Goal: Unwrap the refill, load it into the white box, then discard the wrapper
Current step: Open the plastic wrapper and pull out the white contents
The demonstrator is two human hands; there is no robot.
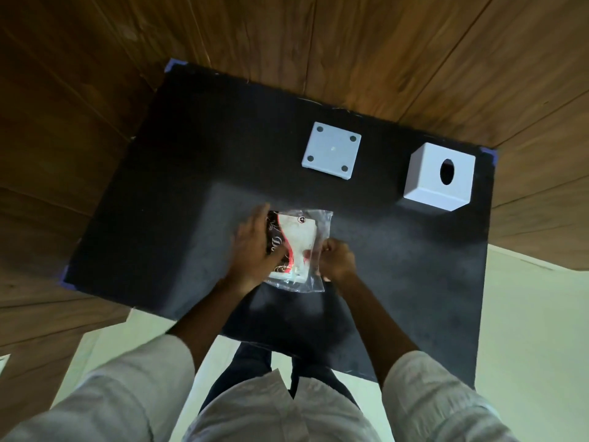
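refill: white refill pack (298,237) (red-and-black print) sealed in clear crinkled plastic wrapper (322,222), lying mid black table top (191,154) | left hand (251,250): clasps pack's left side, thumb across top | right hand (338,260): curled fingers pinch wrapper's right edge

The refill (294,247), a white pack with red and black print, is enclosed in a clear plastic wrapper (322,219). It sits left of and nearer than the white box (438,177). The white box is an upright cube with an oval top opening. Its square base panel (331,150) lies apart, to the left of the white box, showing four dark pads.
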